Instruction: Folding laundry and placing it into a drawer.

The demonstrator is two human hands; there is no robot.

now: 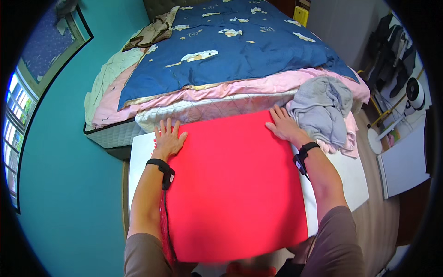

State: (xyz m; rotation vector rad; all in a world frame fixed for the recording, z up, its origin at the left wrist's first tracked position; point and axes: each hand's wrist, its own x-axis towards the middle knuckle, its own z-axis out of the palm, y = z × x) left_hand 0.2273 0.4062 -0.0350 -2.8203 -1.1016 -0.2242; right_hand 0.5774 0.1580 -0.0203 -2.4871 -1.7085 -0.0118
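Note:
A red cloth with a fringed left edge (235,187) lies flat over a white tabletop (140,149), its near edge reaching the table's front. My left hand (169,140) rests palm down on the cloth's far left corner, fingers spread. At the far right corner, my right hand (285,126) presses flat on the cloth, thumb apart from the fingers. Neither hand grips anything. Just right of my right hand sits a crumpled grey cloth (322,107), with pink fabric (351,138) showing beneath it.
Beyond the table stands a bed with a blue patterned quilt (228,52) and a quilted mattress (110,138). A teal wall (69,145) bounds the left. On the right are a white fan (415,93), a white cabinet (403,162) and hanging dark clothes (391,52).

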